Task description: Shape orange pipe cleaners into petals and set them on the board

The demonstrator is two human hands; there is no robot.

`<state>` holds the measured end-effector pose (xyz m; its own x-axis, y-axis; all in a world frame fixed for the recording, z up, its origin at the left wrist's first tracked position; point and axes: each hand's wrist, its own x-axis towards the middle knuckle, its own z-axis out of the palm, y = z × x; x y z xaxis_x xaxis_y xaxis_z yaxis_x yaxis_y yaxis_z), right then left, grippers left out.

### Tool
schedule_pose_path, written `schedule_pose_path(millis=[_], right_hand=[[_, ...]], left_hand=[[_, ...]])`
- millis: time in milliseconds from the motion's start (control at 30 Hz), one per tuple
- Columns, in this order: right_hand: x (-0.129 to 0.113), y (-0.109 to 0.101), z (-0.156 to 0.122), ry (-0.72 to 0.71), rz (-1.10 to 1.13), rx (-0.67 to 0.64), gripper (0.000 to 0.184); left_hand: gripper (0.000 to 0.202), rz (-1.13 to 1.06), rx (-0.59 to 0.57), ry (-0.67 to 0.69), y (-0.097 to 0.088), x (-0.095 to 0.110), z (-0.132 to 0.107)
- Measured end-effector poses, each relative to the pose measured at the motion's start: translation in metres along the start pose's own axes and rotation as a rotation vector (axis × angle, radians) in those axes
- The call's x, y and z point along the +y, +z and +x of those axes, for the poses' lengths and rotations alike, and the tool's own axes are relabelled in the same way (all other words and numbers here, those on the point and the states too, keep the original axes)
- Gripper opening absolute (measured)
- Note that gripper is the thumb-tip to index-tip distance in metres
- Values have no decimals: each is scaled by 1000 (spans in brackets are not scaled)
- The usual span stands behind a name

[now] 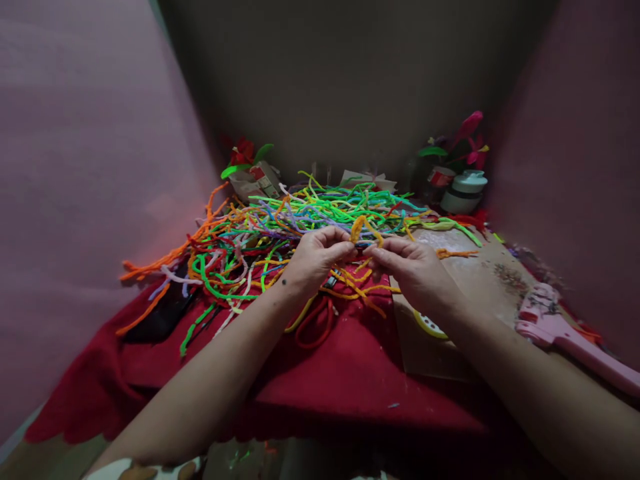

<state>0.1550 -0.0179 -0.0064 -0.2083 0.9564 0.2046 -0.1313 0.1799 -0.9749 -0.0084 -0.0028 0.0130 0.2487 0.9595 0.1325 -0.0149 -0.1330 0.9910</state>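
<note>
A fuzzy yellow-orange pipe cleaner [358, 227], bent into an upright loop, is held between my two hands over the front of the table. My left hand [323, 257] pinches one side of it between thumb and fingers. On the other side, my right hand [406, 267] is closed on it with thumb and fingertips. Right behind and beneath my hands spreads a big tangled heap of pipe cleaners [320, 210] in green, orange, purple, red and white. Several loose orange pipe cleaners [357, 290] lie just below my fingers.
A pink glue gun [545, 320] lies at the right on a cardboard sheet [480, 280]. Red cloth [340, 367] covers the table. A light-coloured jar [465, 192] and pink flowers [470, 130] stand back right; a red flower [243, 152] is back left. Walls close in both sides.
</note>
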Motion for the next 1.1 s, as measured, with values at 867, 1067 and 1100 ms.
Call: schedule_pose_path(millis=[867,1067,1100], right_hand=[[10,8,-11,-347,-360,213,7],[2,8,-5,-63,-81,174,11],[2,7,-4,-34,-50,172,11]], left_hand=[[7,218,82,183,12,-10,-4],[12,64,24,114,13,-8,-8],[14,48,17,92,12,-7,-8]])
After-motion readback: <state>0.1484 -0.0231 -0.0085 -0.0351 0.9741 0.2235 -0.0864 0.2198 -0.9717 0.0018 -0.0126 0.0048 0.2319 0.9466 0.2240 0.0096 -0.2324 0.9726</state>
